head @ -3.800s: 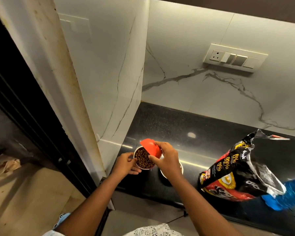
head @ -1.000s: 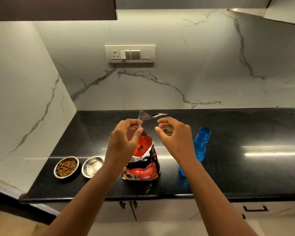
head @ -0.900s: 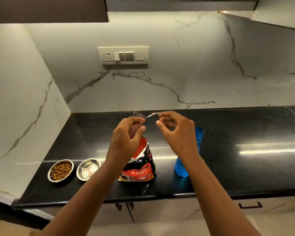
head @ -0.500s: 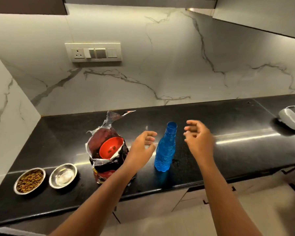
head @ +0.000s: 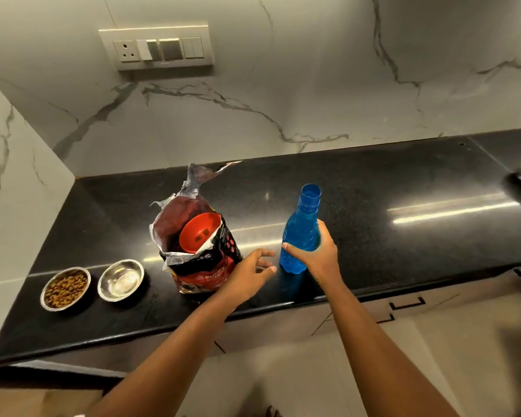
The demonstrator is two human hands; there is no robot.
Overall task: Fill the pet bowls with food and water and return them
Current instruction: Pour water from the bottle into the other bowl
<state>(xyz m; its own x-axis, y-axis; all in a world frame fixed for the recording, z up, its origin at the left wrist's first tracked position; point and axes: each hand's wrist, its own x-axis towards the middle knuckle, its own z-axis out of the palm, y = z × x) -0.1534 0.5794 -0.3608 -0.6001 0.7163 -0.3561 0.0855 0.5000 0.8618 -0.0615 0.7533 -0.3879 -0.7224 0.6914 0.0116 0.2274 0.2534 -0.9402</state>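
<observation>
**Right hand on the water bottle**

On the black bench (head: 403,182), the right hand (head: 316,254) wraps its grip around the lower body of the upright, uncapped blue bottle (head: 303,228). The left hand (head: 250,273) hovers with loose, spread fingers, holding nothing, between bottle and open food bag (head: 203,263). A red scoop (head: 197,233) sits inside the bag. Further left stand the kibble-filled bowl (head: 65,288) and the empty steel bowl (head: 121,279), side by side.

You're in a home kitchen: black stone bench (head: 373,188), marble-look wall (head: 283,85), switch panel (head: 157,48), cabinet fronts below.
</observation>
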